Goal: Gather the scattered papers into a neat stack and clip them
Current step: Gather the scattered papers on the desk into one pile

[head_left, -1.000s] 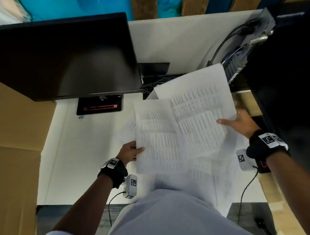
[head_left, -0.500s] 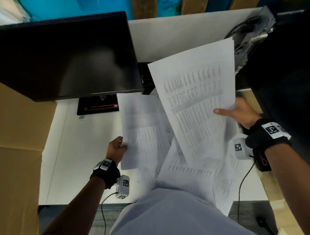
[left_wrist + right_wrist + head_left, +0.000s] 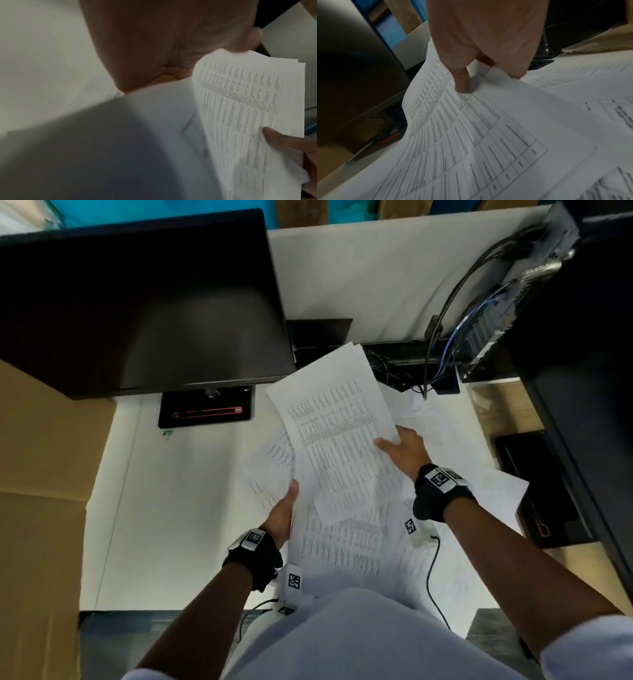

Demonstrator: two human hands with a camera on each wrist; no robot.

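Several printed sheets [image 3: 335, 446] are held together above the white desk [image 3: 171, 508]. My left hand [image 3: 287, 501] grips their lower left edge, thumb on top. Pinching their right edge is my right hand [image 3: 400, 446]; its thumb [image 3: 462, 81] presses on the print and the fingers are hidden underneath. The left wrist view shows the bundle [image 3: 240, 108], its far edges slightly uneven, with my right thumb [image 3: 278, 136] on it. More loose papers [image 3: 376, 549] lie spread on the desk below, some [image 3: 496, 484] reaching right and others [image 3: 270, 460] left. No clip is in view.
A dark monitor [image 3: 137, 302] on a black base [image 3: 205, 412] stands at the back left. At the back right is a computer tower with cables [image 3: 513, 320]. Cardboard [image 3: 41, 474] borders the desk's left side, and a black device [image 3: 541, 491] sits on the right.
My right hand has come down and left with its raised sheets, and they now lie together with the sheet in my left hand. Both hands are closer together.
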